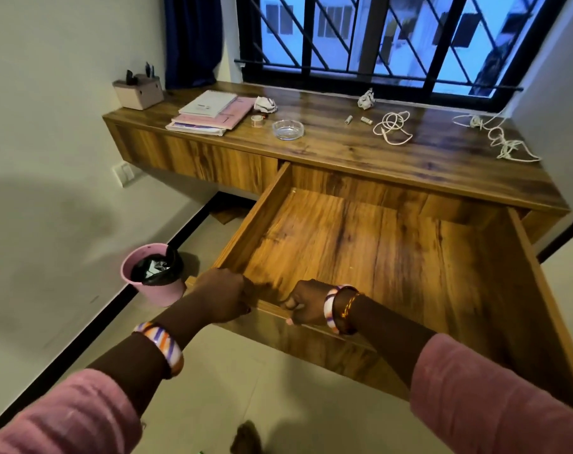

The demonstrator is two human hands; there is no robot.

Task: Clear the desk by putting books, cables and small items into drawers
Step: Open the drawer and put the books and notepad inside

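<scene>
A wide wooden drawer (524,290) stands pulled far out from the desk, and nothing lies inside it. My left hand (222,294) and my right hand (306,303) both grip its front edge. On the desktop (442,165) lie a stack of pink books with a notepad (213,113) at the left, a tape roll (257,120), a glass ashtray (287,129), two small cylinders (357,119), a coiled white cable (393,126) and a second tangled cable (498,137) at the right. Two crumpled papers (265,104) rest near the window.
A beige pen holder (139,91) stands at the desk's far left corner. A pink bin (154,275) lined with a black bag sits on the floor just left of the drawer. A closed drawer front (196,158) is at the left.
</scene>
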